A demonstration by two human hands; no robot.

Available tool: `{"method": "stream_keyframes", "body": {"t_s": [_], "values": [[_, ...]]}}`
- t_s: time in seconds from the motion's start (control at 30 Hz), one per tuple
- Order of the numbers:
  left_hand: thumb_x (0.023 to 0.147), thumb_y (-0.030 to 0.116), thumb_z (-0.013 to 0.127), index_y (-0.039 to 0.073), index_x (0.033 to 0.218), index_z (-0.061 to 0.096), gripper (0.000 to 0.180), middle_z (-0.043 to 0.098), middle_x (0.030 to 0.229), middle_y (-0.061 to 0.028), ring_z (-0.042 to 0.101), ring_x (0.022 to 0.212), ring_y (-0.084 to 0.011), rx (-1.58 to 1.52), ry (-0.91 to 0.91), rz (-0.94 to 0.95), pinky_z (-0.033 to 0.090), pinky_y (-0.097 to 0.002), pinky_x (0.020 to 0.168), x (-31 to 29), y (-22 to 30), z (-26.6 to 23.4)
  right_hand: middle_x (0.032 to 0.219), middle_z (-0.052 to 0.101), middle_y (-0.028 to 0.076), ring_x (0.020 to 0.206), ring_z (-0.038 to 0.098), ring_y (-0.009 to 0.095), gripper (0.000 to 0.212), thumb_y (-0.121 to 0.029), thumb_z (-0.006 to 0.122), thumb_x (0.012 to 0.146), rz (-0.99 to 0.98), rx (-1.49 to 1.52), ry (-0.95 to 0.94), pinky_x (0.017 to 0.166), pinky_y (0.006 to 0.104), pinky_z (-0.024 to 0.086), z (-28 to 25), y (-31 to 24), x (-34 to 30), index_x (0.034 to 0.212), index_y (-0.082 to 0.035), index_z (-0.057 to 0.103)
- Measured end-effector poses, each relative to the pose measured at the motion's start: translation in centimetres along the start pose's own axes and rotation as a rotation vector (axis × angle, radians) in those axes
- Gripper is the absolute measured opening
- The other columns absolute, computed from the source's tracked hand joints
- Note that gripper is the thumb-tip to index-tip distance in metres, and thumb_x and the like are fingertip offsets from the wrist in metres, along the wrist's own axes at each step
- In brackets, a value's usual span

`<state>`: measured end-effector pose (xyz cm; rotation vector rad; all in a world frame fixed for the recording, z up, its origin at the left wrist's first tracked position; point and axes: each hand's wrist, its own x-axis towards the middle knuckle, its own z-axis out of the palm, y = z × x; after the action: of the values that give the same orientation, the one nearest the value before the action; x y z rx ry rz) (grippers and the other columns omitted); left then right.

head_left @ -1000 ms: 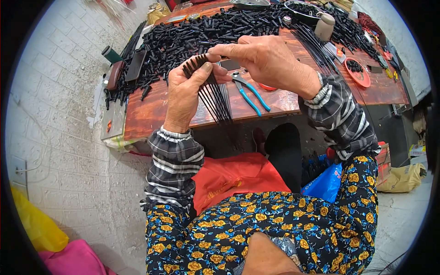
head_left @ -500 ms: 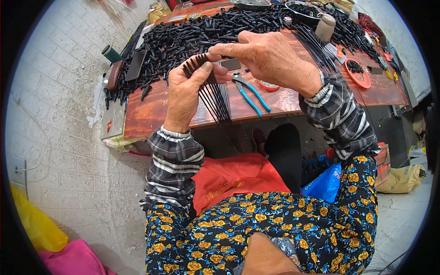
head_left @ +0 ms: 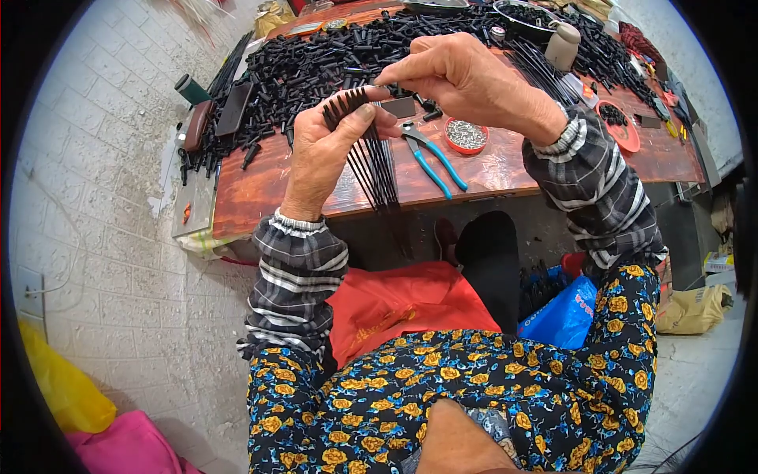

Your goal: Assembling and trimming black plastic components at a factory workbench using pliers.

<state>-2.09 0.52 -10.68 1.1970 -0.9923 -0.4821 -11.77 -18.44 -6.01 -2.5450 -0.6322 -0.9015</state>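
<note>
Upper centre, we list: left hand [head_left: 316, 150], fingers closed on fanned black rods [head_left: 383, 170]; right hand [head_left: 462, 79], fingers pinched together, contents unclear, seemingly working the rods' ends, next needing steadiness.

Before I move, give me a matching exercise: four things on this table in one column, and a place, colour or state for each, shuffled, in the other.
Things
1. fanned black rods
2. pliers
3. round red tub
4. beige bottle

Descriptions
A. blue handles
B. held in the left hand
C. standing upright on the table
D. filled with small silvery pieces

Right pairs: 1-B, 2-A, 3-D, 4-C
</note>
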Motion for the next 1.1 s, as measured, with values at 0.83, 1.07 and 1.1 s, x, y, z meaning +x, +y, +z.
{"method": "stream_keyframes", "body": {"t_s": [0.83,1.07,1.1], "values": [[0.093,0.015,0.059,-0.006,0.114,0.062,0.029,0.068,0.087,-0.0078,0.064,0.081,-0.0121,0.118,-0.152,0.023,0.052,-0.0256,0.076,1.1,-0.2,-0.5,0.072,0.062,0.010,0.068,0.060,0.028,0.026,0.003,0.056,0.076,-0.046,-0.143,-0.072,0.063,0.0377,0.048,-0.9,-0.1,0.6,0.091,-0.011,0.072],[0.094,0.023,0.059,-0.002,0.110,0.066,0.031,0.069,0.081,-0.0050,0.063,0.077,-0.0092,0.219,-0.158,0.056,0.050,-0.0230,0.072,1.5,-0.4,-1.1,0.071,0.064,0.010,0.068,0.061,0.025,0.024,0.003,0.056,0.078,-0.029,-0.005,-0.039,0.062,0.0369,0.048,-0.3,-0.1,0.5,0.091,-0.008,0.072],[0.094,0.023,0.059,-0.002,0.110,0.066,0.031,0.069,0.081,-0.0050,0.063,0.077,-0.0092,0.219,-0.158,0.055,0.050,-0.0230,0.072,1.6,-0.5,-1.2,0.071,0.064,0.010,0.068,0.061,0.025,0.024,0.003,0.056,0.078,-0.029,-0.005,-0.039,0.062,0.0369,0.048,-0.4,0.0,0.5,0.091,-0.008,0.072]]}}
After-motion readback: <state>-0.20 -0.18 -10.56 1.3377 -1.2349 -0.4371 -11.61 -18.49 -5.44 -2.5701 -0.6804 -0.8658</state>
